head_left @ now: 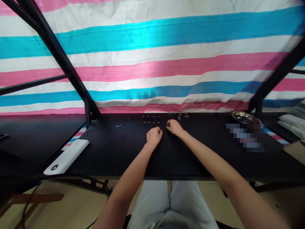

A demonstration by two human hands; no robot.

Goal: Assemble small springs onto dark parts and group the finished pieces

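Black pieces [153, 120] lie in a row beyond the left fingers [158, 129].

Your left hand [154, 136] and right hand [175, 128] are curled, so you cannot tell whether anything sits inside either. Your forearms [133, 167] and grey trousers [154, 203] run out past the bottom edge. The four dark pieces [153, 119] in a row are too small for you to identify; so are the clustered pieces [172, 114] beyond your right hand and the pale strands [186, 115] near them. A pixelated patch [245, 138] masks whatever lies beside the metal dish [245, 117]. You cannot read the round display [54, 167] on the white device [71, 154]. The view's right edge cuts off the pale stack [292, 123].
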